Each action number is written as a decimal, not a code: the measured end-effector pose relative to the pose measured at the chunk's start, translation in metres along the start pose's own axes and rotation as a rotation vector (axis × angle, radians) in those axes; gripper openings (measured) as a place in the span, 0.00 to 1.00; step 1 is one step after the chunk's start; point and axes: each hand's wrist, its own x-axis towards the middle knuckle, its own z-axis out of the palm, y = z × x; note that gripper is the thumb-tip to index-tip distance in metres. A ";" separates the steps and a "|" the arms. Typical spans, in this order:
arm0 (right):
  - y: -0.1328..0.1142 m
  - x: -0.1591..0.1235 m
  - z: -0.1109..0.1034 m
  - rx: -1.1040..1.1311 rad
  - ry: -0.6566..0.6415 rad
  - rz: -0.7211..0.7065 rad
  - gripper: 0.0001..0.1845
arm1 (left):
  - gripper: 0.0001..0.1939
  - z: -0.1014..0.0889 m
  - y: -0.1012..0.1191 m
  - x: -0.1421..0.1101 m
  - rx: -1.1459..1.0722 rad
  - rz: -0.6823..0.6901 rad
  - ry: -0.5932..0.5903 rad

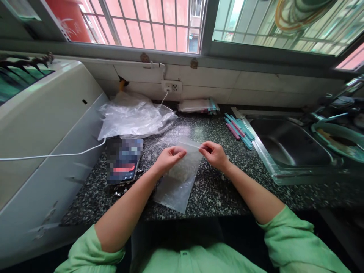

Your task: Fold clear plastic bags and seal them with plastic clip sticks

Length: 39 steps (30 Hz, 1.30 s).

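The person's left hand (172, 156) is pinching the clear plastic bag (178, 185) near its upper left edge; the right hand (214, 154) is pinching its upper right corner; the bag is slanting over the speckled counter (217, 197), between the phone (125, 161) and the sink (287, 138); blue and pink strips (238, 128) are resting beside the sink; crumpled clear plastic (136, 115) is lying beyond the phone.

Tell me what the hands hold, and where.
A clear plastic bag, near its far end: left hand at the left side, right hand at the right.
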 end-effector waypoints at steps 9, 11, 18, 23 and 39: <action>0.042 0.024 -0.099 -0.767 0.337 0.455 0.16 | 0.17 0.001 -0.004 0.003 -0.010 0.059 0.092; 0.051 0.019 -0.134 -0.857 0.330 0.614 0.17 | 0.16 0.000 -0.004 0.004 -0.014 0.073 0.106; 0.058 0.005 -0.165 -0.915 -0.001 0.927 0.11 | 0.18 0.001 -0.006 0.004 -0.003 0.086 0.114; 0.048 0.011 -0.152 -1.089 -0.253 1.012 0.17 | 0.19 0.000 -0.006 0.004 -0.017 0.079 0.106; 0.024 0.009 -0.149 -1.032 -0.107 0.714 0.11 | 0.18 -0.002 -0.003 0.005 -0.059 0.048 0.133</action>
